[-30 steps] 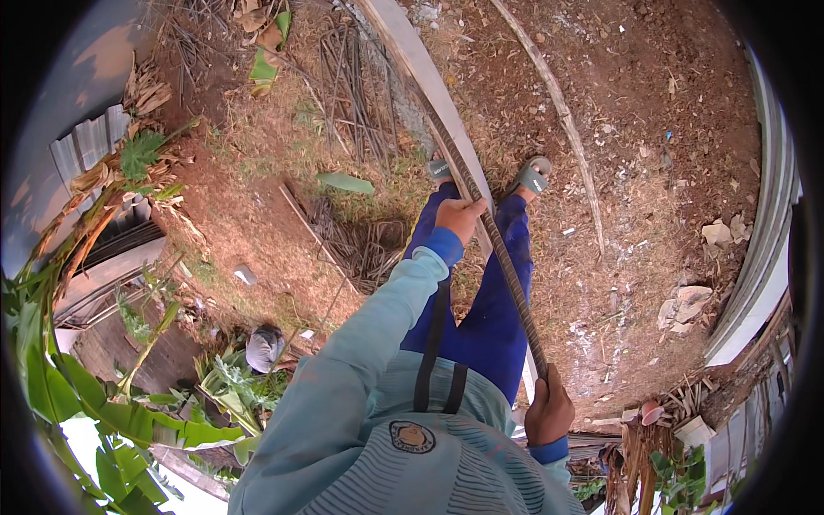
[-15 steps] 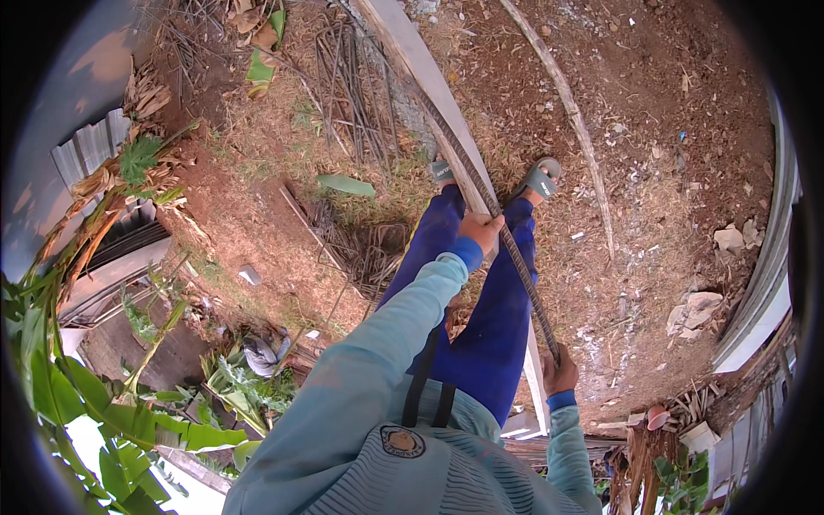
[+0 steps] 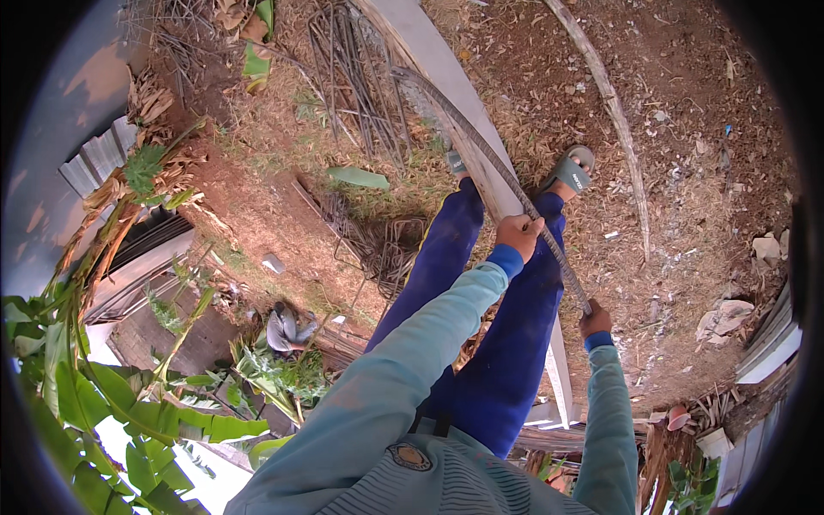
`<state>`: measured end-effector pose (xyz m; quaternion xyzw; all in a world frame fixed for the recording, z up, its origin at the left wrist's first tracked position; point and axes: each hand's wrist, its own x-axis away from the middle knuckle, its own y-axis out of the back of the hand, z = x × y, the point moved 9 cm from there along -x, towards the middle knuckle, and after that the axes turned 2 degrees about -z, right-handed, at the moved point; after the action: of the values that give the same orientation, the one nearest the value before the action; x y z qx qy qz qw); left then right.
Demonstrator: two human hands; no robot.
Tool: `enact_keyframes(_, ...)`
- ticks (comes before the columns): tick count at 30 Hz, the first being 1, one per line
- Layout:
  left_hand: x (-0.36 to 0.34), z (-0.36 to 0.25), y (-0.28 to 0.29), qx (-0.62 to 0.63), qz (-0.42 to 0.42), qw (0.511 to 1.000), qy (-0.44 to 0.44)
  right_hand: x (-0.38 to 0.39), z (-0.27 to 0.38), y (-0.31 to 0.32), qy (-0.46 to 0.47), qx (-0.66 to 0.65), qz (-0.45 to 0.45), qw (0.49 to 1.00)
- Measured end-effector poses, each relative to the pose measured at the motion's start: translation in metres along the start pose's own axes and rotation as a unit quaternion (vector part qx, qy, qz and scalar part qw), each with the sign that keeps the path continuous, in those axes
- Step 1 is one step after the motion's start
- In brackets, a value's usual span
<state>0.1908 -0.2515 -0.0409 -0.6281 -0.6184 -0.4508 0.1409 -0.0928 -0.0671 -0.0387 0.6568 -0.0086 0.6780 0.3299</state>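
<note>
A dark ribbed steel rod [image 3: 487, 148], like rebar, slants in a slight curve from the upper middle down to the right. My left hand [image 3: 519, 235] is closed around it, above the wooden plank between my legs. Further down, the fingers of my right hand [image 3: 595, 319] wrap round the rod's near end, beside my right leg. Long and pale grey on top, the plank [image 3: 442, 56] runs beneath the rod, with its near part [image 3: 560, 378] showing past my right thigh. The rod's far end lies over the plank's left edge.
Bundled thin rods [image 3: 352, 77] lie on the ground at upper left, near bent wire frames [image 3: 390, 249]. A long wooden pole [image 3: 614, 107] rests to the right. Stones [image 3: 725, 318] and metal sheets [image 3: 768, 343] are at far right; banana leaves [image 3: 172, 416] fill the lower left.
My right hand has moved forward, nearer my left hand, still holding the rod. The rod's far end now shows lower in view. The whole view has shifted slightly.
</note>
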Motion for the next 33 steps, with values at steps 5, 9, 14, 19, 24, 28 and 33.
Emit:
enact_keyframes(5, -0.019, 0.000, -0.015, 0.087, -0.014, 0.996, 0.010, -0.055, -0.026, -0.002, 0.037, -0.046, 0.045, 0.997)
enact_keyframes(9, -0.016, 0.005, -0.009, 0.062, -0.011, 0.998, 0.013, -0.026, 0.019, 0.029, 0.082, -0.068, -0.089, 0.990)
enact_keyframes(14, -0.016, 0.019, -0.006, 0.002, 0.006, 1.000, 0.016, -0.034, 0.013, 0.013, -0.027, 0.023, -0.063, 0.997)
enact_keyframes(19, -0.051, 0.022, 0.063, 0.160, -0.040, 0.985, 0.039, -0.096, -0.013, -0.004, -0.001, 0.024, -0.089, 0.996)
enact_keyframes(24, -0.135, 0.018, 0.211, 0.410, -0.121, 0.888, 0.167, -0.150, -0.024, -0.005, 0.023, -0.042, -0.071, 0.996)
enact_keyframes(28, -0.193, -0.015, 0.249, 0.409, -0.042, 0.881, 0.233, -0.166, -0.031, -0.009, 0.021, -0.026, -0.048, 0.998)
enact_keyframes(33, -0.222, -0.016, 0.245, 0.369, 0.063, 0.879, 0.295, -0.173, -0.022, -0.005, 0.000, -0.017, -0.028, 0.999)
